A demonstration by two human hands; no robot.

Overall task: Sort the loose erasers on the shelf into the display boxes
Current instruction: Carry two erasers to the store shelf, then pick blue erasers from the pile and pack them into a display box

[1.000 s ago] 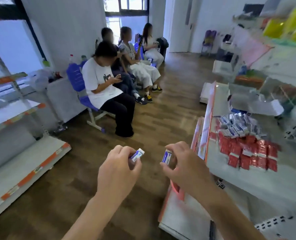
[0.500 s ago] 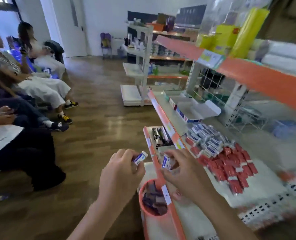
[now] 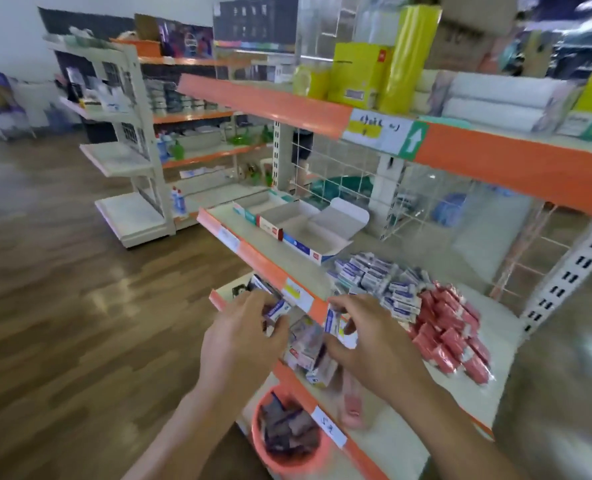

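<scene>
Head view, lower centre. The left hand [image 3: 242, 344] pinches a small rectangular eraser [image 3: 276, 311] in a blue-and-white sleeve, its long axis slanting toward upper right. The right hand [image 3: 374, 344] pinches a second eraser [image 3: 333, 323], near upright. Both are near the orange shelf edge [image 3: 260, 259]. Glossy wrapped loose erasers [image 3: 374, 282] are heaped at right centre, with open cardboard boxes [image 3: 308, 230] above them.

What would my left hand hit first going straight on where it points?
Likely the orange front edge of the shelf, near its yellow tag, just beyond the eraser the left hand pinches. If the hand rides higher, the blue-and-white eraser pile; depth is unclear.
</scene>
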